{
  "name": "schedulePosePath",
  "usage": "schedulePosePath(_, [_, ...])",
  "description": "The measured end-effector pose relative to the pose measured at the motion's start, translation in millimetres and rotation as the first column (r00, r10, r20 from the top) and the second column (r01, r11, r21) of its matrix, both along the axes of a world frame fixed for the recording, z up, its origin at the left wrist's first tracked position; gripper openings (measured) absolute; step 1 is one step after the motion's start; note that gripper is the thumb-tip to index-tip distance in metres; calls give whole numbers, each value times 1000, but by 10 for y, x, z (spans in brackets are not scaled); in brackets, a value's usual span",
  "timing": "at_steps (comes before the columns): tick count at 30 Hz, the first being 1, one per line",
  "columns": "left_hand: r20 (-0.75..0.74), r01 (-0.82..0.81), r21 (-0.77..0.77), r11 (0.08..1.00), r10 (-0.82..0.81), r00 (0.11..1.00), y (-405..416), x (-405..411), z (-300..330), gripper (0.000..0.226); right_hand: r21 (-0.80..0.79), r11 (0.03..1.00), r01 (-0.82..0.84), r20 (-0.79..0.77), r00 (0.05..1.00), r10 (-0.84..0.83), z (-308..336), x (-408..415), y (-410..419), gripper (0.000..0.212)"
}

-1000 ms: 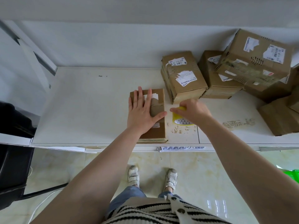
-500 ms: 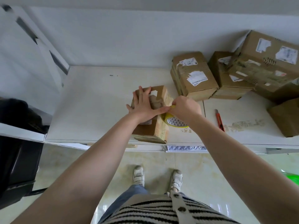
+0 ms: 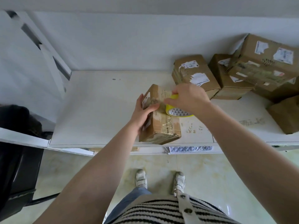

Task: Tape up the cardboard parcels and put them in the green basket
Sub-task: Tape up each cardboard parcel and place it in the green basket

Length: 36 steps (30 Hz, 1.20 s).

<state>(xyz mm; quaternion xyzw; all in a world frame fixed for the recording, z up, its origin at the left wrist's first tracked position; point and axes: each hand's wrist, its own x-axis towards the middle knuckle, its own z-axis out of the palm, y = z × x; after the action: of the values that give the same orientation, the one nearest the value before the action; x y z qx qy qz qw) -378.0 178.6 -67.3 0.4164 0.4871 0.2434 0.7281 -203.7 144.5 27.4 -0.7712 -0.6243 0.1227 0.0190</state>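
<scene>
I'm in the taping step. My left hand [image 3: 142, 113] grips the parcel [image 3: 159, 117], fingers curled over its left face and thumb pressed on top, tipping it up on the table [image 3: 97, 110]. My right hand [image 3: 188, 98] is curled round the yellow tape roll [image 3: 175, 110], held against the parcel's right side just past my left thumb — a clear strip already shines on the cardboard below it. Next, I judge, I must draw the tape across the seam and press it flat. More boxes [image 3: 195, 73] wait beyond my right knuckles; the basket isn't in sight.
</scene>
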Motion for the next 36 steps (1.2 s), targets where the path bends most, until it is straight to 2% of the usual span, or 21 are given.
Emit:
schedulePosePath(3, [-43, 31, 52, 998, -28, 999, -9, -41, -32, 69, -35, 999, 18, 53, 998, -17, 0, -129, 15, 56])
schedulePosePath(6, [0, 36, -34, 999, -36, 999, -8, -137, 21, 42, -27, 1000, 11, 78, 997, -9, -3, -303, 61, 58])
schedulePosePath(9, [5, 26, -181, 983, -25, 1000, -94, -166, 52, 50, -26, 999, -22, 84, 996, 24, -8, -474, 135, 50])
schedulePosePath(13, [-165, -57, -20, 998, 53, 985, -116, -227, -2, 49, -71, 992, -103, 30, 994, 105, 10, -601, 219, 36])
schedulePosePath(16, [-191, -58, 31, 998, 62, 980, -94, -307, -38, 42, -83, 990, -116, -60, 992, 111, 48, -609, 259, 45])
schedulePosePath(19, [-194, -59, 71, 996, 72, 978, -88, -325, -73, 44, -112, 991, -68, -9, 998, 68, 85, -425, 200, 53])
schedulePosePath(23, [-207, -28, 106, 994, 50, 977, -85, -252, -70, 50, -139, 990, 17, -60, 998, -26, 34, -213, 99, 57])
schedulePosePath(28, [-218, -49, 110, 993, 72, 973, -71, -281, -79, 40, -218, 972, 83, 57, 996, -72, -80, 27, 71, 71])
schedulePosePath(32, [-231, -46, 89, 995, 65, 971, -71, -258, -76, 39, -277, 950, 146, -72, 983, -172, -370, 178, 0, 66])
schedulePosePath(36, [-233, -22, 34, 999, 29, 972, -60, -285, -61, 41, -288, 940, 180, -290, 920, -265, -639, 215, -50, 66])
